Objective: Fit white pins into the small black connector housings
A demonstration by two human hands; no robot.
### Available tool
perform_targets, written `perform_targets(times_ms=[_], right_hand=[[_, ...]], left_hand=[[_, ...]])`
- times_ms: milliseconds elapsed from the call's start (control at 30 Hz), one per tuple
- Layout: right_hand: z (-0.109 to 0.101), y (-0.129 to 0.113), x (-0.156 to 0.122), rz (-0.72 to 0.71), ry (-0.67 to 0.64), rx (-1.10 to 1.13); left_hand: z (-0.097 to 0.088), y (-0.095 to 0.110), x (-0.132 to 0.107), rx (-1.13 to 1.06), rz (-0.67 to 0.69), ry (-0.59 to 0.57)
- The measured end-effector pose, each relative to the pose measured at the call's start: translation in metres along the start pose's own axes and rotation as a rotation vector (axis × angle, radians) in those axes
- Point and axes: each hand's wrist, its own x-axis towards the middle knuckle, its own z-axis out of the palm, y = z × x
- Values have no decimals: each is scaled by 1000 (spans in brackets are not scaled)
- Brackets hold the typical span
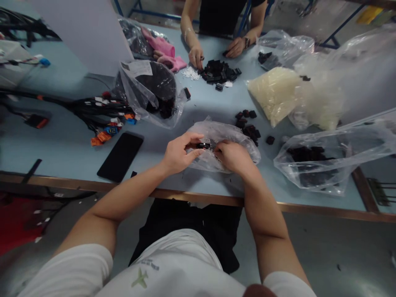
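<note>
My left hand (181, 154) pinches a small black plastic connector (203, 145) between thumb and fingers, above a crumpled clear plastic bag (235, 154). My right hand (233, 157) sits just right of the connector, fingers curled down over the bag. Whatever those fingers touch is hidden. A loose heap of black connectors (247, 128) lies on the light blue table (71, 154) beyond the bag.
Across the table, a co-worker's hands (213, 51) work at a black connector pile (218, 72). A black phone (120, 156) and a wire harness (102, 111) lie to my left. Plastic bags of connectors (309, 163) and pale granules (274, 95) lie to my right.
</note>
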Motion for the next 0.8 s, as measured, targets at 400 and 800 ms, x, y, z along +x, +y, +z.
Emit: perform_targets(times_ms=[400, 800], right_hand=[[0, -5, -1, -12, -2, 11], [5, 11, -5, -190, 492, 480]], left_hand=[[1, 0, 0, -82, -4, 14], [2, -1, -1, -90, 46, 14]])
